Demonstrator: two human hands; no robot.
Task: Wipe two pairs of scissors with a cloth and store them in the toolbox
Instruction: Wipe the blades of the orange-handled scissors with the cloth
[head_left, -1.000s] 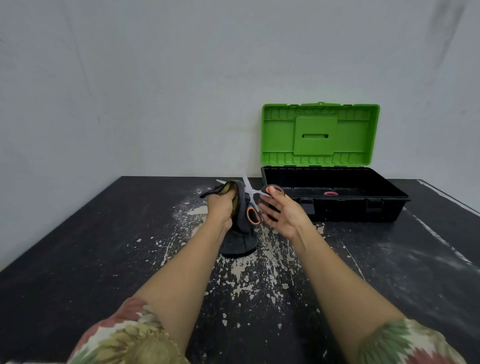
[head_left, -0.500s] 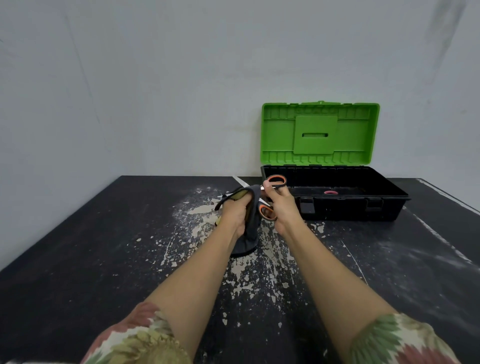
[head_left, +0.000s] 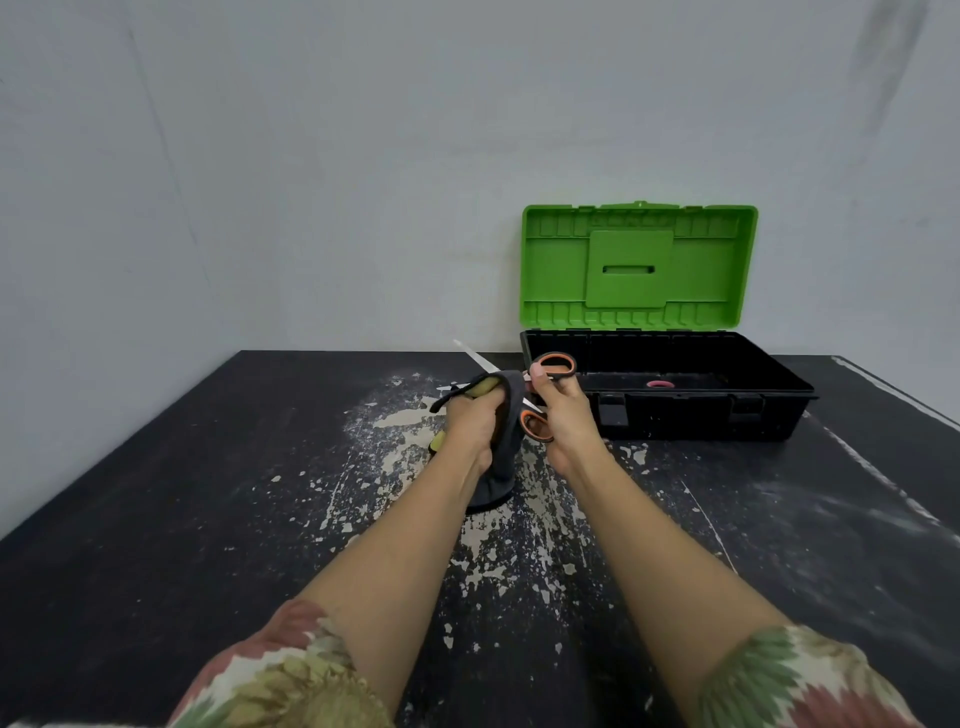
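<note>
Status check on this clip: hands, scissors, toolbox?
Left hand holds the cloth around the blades. Right hand holds the scissors by the handles. Toolbox open, path clear.

— Where does the camera sit?

— On my head, looking forward and slightly down across the black table (head_left: 156, 545). There is only this one view, so no second view shares anything with it.

— What anchors the picture?

— The toolbox (head_left: 670, 395). It stands right of centre, against the far wall, its green lid (head_left: 639, 265) upright and facing me.

— How near is the camera?

— My forearms enter from the bottom edge, sleeves just inside it, and my left hand (head_left: 475, 418) and right hand (head_left: 563, 421) meet in front of the toolbox, just to its left. The wide lens bends the table's edges.
</note>
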